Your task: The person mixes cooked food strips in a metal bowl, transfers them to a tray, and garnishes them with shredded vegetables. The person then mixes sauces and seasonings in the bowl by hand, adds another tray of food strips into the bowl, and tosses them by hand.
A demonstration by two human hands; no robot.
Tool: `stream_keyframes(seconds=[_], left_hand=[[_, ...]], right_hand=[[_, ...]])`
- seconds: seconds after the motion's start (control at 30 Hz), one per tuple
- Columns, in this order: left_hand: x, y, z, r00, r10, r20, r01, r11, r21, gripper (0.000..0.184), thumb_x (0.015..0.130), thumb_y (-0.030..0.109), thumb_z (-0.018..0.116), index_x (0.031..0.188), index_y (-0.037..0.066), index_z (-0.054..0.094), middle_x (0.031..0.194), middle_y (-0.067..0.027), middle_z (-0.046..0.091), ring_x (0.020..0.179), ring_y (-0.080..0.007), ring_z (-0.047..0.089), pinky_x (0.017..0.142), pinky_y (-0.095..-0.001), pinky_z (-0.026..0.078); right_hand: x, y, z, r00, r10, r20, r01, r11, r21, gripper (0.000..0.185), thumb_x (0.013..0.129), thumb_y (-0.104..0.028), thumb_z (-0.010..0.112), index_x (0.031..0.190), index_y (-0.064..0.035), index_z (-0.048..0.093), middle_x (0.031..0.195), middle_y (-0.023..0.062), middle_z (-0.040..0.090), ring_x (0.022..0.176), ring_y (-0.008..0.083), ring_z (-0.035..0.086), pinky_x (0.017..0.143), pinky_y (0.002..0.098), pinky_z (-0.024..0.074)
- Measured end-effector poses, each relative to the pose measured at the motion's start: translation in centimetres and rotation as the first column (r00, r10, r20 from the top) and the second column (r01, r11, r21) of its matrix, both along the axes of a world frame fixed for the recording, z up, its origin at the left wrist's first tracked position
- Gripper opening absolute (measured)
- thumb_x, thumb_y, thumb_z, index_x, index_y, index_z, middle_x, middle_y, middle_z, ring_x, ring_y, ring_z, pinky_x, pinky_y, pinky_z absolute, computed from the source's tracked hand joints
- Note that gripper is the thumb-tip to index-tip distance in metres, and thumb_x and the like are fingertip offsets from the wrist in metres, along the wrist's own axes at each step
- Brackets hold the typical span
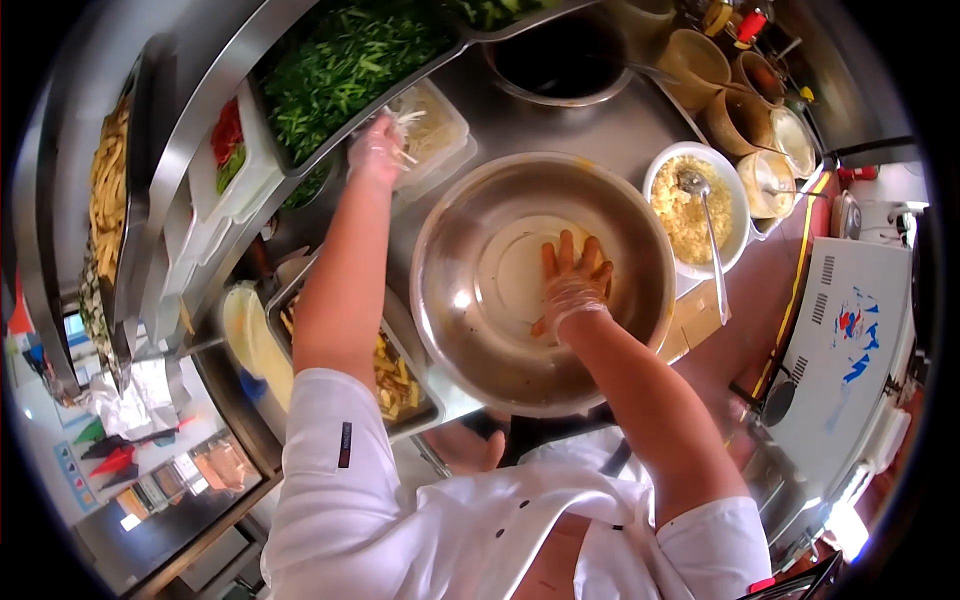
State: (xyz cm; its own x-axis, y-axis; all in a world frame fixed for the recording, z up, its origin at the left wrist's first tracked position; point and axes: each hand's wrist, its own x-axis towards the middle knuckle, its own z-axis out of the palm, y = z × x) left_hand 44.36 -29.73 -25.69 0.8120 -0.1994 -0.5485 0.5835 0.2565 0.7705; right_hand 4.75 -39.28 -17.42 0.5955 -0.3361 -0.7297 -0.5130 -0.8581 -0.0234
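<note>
Two hands at the steel bowl, one with white shreds

I see a person in a white jacket who works at a metal counter (pixel 620 125), with both hands in thin clear gloves. The wide steel bowl (pixel 465 340) stands in front of the body. The right hand (pixel 575 275) is inside this bowl, open, the fingers spread low over the bottom. Something yellowish seems to lie beside its fingers, but I cannot tell what it is.

The left hand (pixel 374 147) is beyond the bowl, on its left side, closed around some white shreds (pixel 407 125). It is at the edge of a clear plastic box (pixel 460 135), which holds more pale shreds.

Farther left from the bowl is a tray of chopped greens (pixel 335 80). Behind the bowl stands a smaller metal bowl (pixel 570 102) with dark contents. To its right, a white bowl (pixel 742 220) holds yellow crumbly food (pixel 682 228) and a metal spoon (pixel 717 250).
</note>
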Motion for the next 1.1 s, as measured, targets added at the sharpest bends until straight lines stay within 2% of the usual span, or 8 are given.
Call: stream_keyframes(seconds=[0.07,0.27,0.43,0.57,0.67,0.8,0.97,1.1], left_hand=[[-3.1,1.0,2.2,0.999,0.035,-0.034,-0.031,0.994,0.105,0.008,0.096,0.014,0.07,0.089,0.01,0.069,0.081,-0.0014,0.065,0.067,-0.0162,0.059,0.057,-0.03,0.048],[-11.3,11.6,7.7,0.96,0.263,-0.1,-0.277,0.944,-0.178,0.009,0.099,0.013,0.066,0.106,0.008,0.068,0.099,-0.0068,0.07,0.091,-0.0204,0.068,0.076,-0.0333,0.061],[-17.7,27.0,12.7,0.983,0.128,0.132,-0.145,0.982,0.123,0.021,0.095,0.012,0.071,0.115,0.011,0.065,0.109,-0.0084,0.071,0.1,-0.0198,0.068,0.076,-0.0329,0.059],[-23.0,31.5,17.4,0.987,0.163,-0.004,-0.147,0.899,0.412,0.024,0.096,0.016,0.073,0.118,0.015,0.064,0.111,-0.0056,0.071,0.096,-0.0188,0.069,0.069,-0.0344,0.059],[-25.1,34.2,17.3,0.998,0.065,0.003,-0.061,0.906,0.419,0.026,0.096,0.017,0.074,0.119,0.015,0.063,0.11,-0.0054,0.072,0.094,-0.0191,0.069,0.065,-0.036,0.059],[-27.3,36.6,15.6,0.988,-0.083,0.129,0.009,0.87,0.493,0.028,0.096,0.009,0.071,0.122,0.008,0.062,0.114,-0.005,0.071,0.102,-0.017,0.067,0.084,-0.0301,0.056],[-24.9,35.4,17.8,0.866,-0.499,0.035,0.266,0.517,0.813,0.031,0.102,0.014,0.065,0.132,0.009,0.06,0.113,-0.0064,0.07,0.1,-0.0137,0.066,0.084,-0.0302,0.056],[-21.4,35.5,16.7,0.735,-0.678,-0.001,0.347,0.374,0.86,0.03,0.105,0.02,0.061,0.133,0.01,0.061,0.117,-0.0071,0.072,0.103,-0.0122,0.065,0.086,-0.0293,0.055]], right_hand=[[0.0,0.4,-0.2,1.0,-0.019,0.012,0.02,1.0,-0.012,0.143,0.056,-0.06,0.093,0.167,-0.0211,0.011,0.172,0.0106,0.006,0.153,0.0503,0.009,0.111,0.0703,0.0293],[0.3,1.7,0.9,0.999,0.033,-0.01,-0.034,0.998,-0.054,0.141,0.063,-0.059,0.091,0.167,-0.015,0.006,0.173,0.0137,0.002,0.154,0.0509,0.009,0.116,0.0643,0.0307],[1.2,2.7,3.1,0.999,0.041,-0.036,-0.043,0.997,-0.068,0.139,0.065,-0.056,0.091,0.166,-0.0128,0.005,0.172,0.0147,-0.001,0.155,0.0494,0.009,0.119,0.0604,0.0307],[1.6,3.6,3.2,0.994,0.056,-0.089,-0.065,0.993,-0.102,0.142,0.064,-0.059,0.091,0.166,-0.0131,0.003,0.173,0.0145,-0.004,0.156,0.0476,0.008,0.12,0.0559,0.0315],[2.0,3.8,3.0,0.992,0.047,-0.115,-0.058,0.994,-0.093,0.144,0.064,-0.059,0.091,0.167,-0.0127,0.001,0.173,0.0153,-0.007,0.157,0.0477,0.004,0.122,0.0527,0.0294],[2.0,4.2,2.8,0.991,0.053,-0.126,-0.066,0.992,-0.105,0.146,0.064,-0.058,0.092,0.167,-0.0126,-0.002,0.173,0.0158,-0.009,0.157,0.0476,0.004,0.123,0.05,0.0288],[1.9,4.6,2.6,0.992,0.046,-0.118,-0.061,0.991,-0.121,0.147,0.064,-0.058,0.092,0.167,-0.013,-0.003,0.173,0.0161,-0.01,0.157,0.0477,0.003,0.123,0.0487,0.0293],[1.7,4.4,2.0,0.993,0.046,-0.107,-0.059,0.991,-0.12,0.148,0.063,-0.059,0.093,0.167,-0.0137,-0.003,0.173,0.0162,-0.01,0.156,0.048,0.003,0.123,0.0484,0.0295]])
